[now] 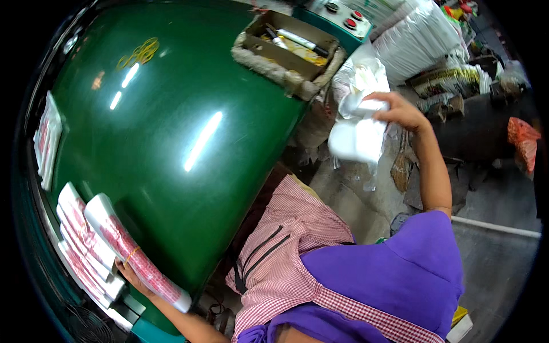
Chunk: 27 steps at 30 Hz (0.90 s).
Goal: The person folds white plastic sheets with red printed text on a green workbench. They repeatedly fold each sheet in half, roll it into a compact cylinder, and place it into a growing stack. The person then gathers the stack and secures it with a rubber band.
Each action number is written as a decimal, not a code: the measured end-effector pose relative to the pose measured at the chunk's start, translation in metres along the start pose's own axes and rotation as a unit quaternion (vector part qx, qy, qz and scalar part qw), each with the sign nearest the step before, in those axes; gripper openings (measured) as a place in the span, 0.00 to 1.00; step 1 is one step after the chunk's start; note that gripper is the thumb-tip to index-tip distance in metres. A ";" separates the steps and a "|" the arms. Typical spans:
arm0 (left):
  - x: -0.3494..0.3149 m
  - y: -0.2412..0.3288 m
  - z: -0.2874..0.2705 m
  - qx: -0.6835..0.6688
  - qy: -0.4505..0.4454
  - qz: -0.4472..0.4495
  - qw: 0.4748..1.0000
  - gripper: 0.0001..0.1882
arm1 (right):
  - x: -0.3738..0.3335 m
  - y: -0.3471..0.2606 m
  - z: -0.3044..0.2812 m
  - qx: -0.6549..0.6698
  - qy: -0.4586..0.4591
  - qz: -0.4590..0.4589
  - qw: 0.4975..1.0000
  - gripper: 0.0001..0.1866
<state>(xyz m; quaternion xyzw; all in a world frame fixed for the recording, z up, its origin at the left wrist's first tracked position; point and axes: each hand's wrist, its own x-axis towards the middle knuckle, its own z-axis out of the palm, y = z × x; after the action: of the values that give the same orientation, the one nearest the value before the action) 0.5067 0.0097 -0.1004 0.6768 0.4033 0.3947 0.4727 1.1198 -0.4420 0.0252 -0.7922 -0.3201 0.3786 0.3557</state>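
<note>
At the lower left of the green table, my left hand (132, 276) is closed around a rolled bundle of plastic bags (137, 257) with red print and a yellow rubber band around it. The roll partly hides my fingers. Several similar printed rolls (86, 240) lie side by side just left of it. Out to the right, beyond the table edge, my right hand (403, 111) grips white plastic film (357, 137). That film hangs down from my fingers and is blurred. A further pile of white plastic (366, 74) sits behind it.
On the green table (171, 114) lie yellow rubber bands (139, 54). At its far right corner stands a worn box (286, 48) with markers, beside a control panel (343, 17) with red buttons. A wrapped white stack (417, 40) and a broom (401, 168) are to the right.
</note>
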 end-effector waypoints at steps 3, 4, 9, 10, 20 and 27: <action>0.008 0.027 0.023 -0.177 -0.002 -0.100 0.979 0.12 | -0.016 0.084 -0.050 -0.037 0.419 -0.020 0.907 0.23; 0.007 0.034 0.027 -0.176 -0.004 -0.116 0.978 0.12 | -0.002 0.119 -0.063 -0.146 0.545 -0.027 0.825 0.21; 0.011 0.031 0.017 -0.094 0.001 -0.090 0.992 0.13 | 0.103 0.250 -0.044 -0.161 0.512 0.376 0.756 0.17; 0.010 0.031 0.017 -0.094 0.000 -0.088 0.992 0.13 | 0.120 0.294 -0.024 -0.174 0.405 0.274 0.855 0.19; 0.010 0.004 -0.015 0.022 0.104 -0.104 0.989 0.18 | 0.204 0.294 0.033 -0.354 0.182 0.124 0.909 0.19; 0.017 -0.034 -0.030 0.054 0.074 -0.061 0.994 0.13 | 0.143 0.348 -0.014 -0.417 0.024 0.093 0.904 0.17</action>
<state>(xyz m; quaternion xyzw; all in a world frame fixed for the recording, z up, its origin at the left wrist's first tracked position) 0.4791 0.0425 -0.1237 0.6446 0.4986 0.3917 0.4272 1.2867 -0.5244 -0.3019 -0.9034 -0.3648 0.2225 -0.0365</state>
